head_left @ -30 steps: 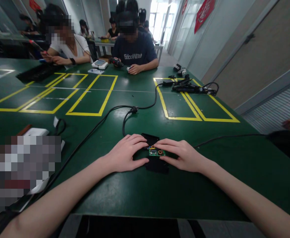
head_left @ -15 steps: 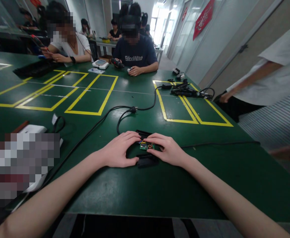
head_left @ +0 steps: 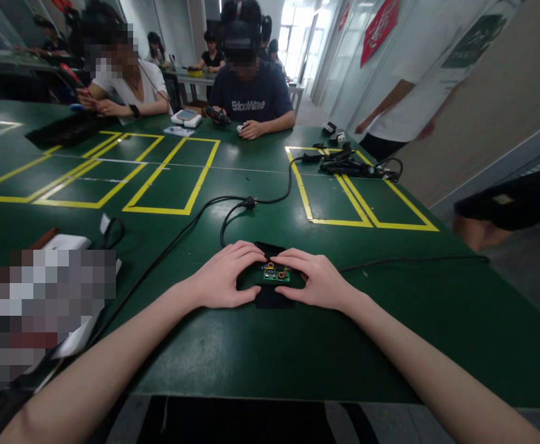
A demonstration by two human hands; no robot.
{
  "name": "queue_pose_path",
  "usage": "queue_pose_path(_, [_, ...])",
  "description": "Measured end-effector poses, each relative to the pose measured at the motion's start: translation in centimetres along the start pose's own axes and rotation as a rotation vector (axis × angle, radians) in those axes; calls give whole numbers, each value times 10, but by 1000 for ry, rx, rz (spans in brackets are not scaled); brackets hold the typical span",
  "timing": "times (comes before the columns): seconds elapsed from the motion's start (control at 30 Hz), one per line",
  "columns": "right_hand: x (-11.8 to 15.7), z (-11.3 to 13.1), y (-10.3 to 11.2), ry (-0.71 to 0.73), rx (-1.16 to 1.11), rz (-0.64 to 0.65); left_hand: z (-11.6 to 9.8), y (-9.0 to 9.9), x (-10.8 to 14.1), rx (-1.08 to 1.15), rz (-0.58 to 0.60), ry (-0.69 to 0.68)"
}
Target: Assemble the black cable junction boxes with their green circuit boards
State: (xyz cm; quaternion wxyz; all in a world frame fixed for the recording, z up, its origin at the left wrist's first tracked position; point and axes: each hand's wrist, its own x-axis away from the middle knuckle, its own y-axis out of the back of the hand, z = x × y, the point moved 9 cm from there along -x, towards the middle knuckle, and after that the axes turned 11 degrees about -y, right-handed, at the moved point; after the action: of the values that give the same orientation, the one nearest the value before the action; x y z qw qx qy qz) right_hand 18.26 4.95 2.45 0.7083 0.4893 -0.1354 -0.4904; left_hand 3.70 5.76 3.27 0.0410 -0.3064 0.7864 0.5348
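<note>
A small green circuit board (head_left: 277,275) with copper-wound coils lies between my two hands. Behind it is one black plastic casing piece (head_left: 266,247); another black casing piece (head_left: 274,299) is on the near side. My left hand (head_left: 226,276) arches around the left end, its fingertips at the board's upper left and its thumb at the near casing piece. From the right, my right hand (head_left: 320,279) reaches its fingertips to the board's far edge, with its thumb beside the near casing piece. Both hands keep thumb and fingers apart. Exact fingertip contact is hard to make out.
Across the green table (head_left: 205,351) run a black cable (head_left: 172,242) and a plug (head_left: 250,202). Black adapters and cords (head_left: 353,165) lie within yellow tape at the back right. A person (head_left: 246,92) opposite holds a power driver (head_left: 217,115). Pixelated items sit left.
My right thumb has come off the board's near edge toward the near casing piece, and more of the board shows. At the right, a standing person has shifted.
</note>
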Motion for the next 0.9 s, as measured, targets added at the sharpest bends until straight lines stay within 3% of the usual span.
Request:
queue_pose_path(0.2, [-4,-3,-2,-65,74,41,8,5,1,-58,-61,49])
queue_pose_path(0.43, [-5,-3,-3,-80,85,45,15,2,5,-114,15,104])
queue_pose_path(0.63, [-7,-4,-4,-75,188,19,23,4,6,-147,9,102])
queue_pose_path(0.9, [-8,-28,19,-218,170,7,31,12,7,-190,-11,129])
